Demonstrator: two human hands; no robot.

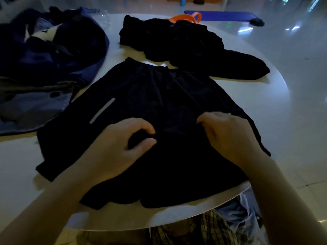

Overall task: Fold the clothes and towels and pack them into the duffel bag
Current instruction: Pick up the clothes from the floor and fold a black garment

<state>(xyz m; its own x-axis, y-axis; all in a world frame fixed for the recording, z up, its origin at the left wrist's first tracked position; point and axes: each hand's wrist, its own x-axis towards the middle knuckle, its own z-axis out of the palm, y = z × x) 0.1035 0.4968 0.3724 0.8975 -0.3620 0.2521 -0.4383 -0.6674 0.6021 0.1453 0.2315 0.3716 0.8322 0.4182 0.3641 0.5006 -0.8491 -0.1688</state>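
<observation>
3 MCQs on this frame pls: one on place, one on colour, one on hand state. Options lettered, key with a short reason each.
1. Where does the duffel bag sit relative to the black shorts spread on the table?
A. On the person's left
B. On the person's right
C. Under the table

2. What colour is the strap at the far edge, behind the pile of dark clothes?
A. Green
B. Orange
C. White

3. What is the left hand doing?
A. Hanging off the table
B. Pinching the shorts' fabric
C. Reaching into the bag

Key: 1 A, the bag lies at the left of the table; 2 B, the loop is bright orange; 3 B, thumb and fingers close on a fold of fabric.
</observation>
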